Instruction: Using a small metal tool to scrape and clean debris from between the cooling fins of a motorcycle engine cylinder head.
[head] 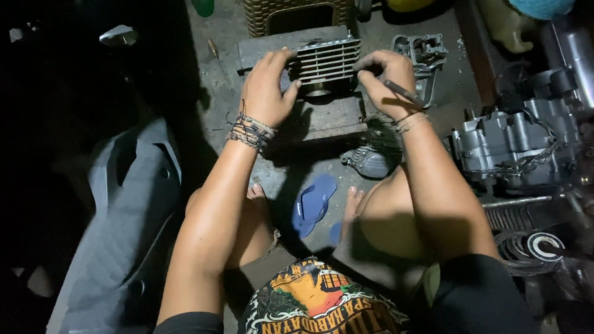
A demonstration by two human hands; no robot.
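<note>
Closest to the camera is the person's black printed shirt (318, 300), with bare knees and forearms reaching away from it toward a grey finned metal engine cylinder (325, 60) that sits on a dark flat metal block (322, 117) on the concrete floor. The left hand (267, 86), its wrist wrapped in corded bracelets (250, 131), lies half-closed against the cylinder's left end, fingers curled over the top edge and thumb pressed to the front fins. The right hand (385, 80) is closed around a thin dark rod-like tool (401, 91), perhaps a screwdriver or scraper, though the dim light leaves that unsure; its fingertips meet the cylinder's right end. Just right of the cylinder lies a grey cast metal engine cover (424, 52). Below the cylinder, past the block, rests a rounded grey ribbed engine part (370, 159), and nearer the feet a blue rubber flip-flop (312, 204). Well to the right of the cylinder stands a large grey engine crankcase (513, 145). Far left of it spreads a grey plastic scooter body panel (124, 216). Behind the cylinder stands a woven tan basket (291, 13).
</note>
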